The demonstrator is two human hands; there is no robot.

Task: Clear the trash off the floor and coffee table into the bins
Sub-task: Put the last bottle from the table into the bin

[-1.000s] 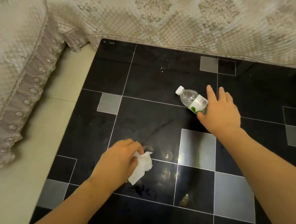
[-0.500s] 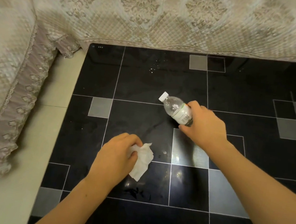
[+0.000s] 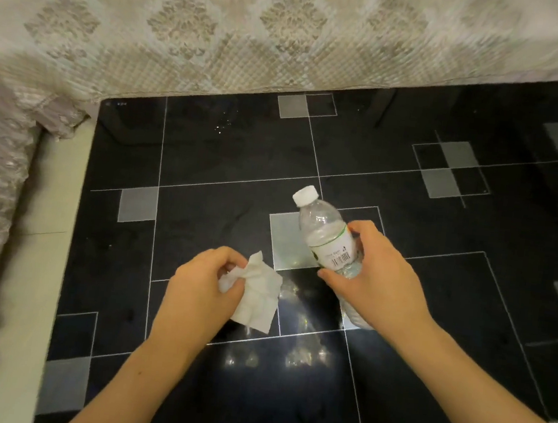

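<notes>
Nearest, over the front half of the black glossy table point(image 3: 207, 155), the left hand point(image 3: 199, 289) has its grip pinched on a crumpled white tissue point(image 3: 258, 293), thumb and fingertips bunching one upper corner while the rest hangs loose just above the table. It looks weightless and limp, so any pinch will carry it; wadding it into the palm would likely stop it flapping or tearing.

Just to the right of the tissue, and a little farther over the table, the right hand point(image 3: 375, 283) has its grip wrapped round the labelled lower body of a clear plastic bottle point(image 3: 328, 237), white cap tilted up and away. It seems nearly empty, so light, and its thin walls would probably dent under a hard squeeze; the smooth label band is the sensible place to hold, as now.

Beyond the table's far edge hangs a patterned sofa cover point(image 3: 255, 29). No bin is visible.
</notes>
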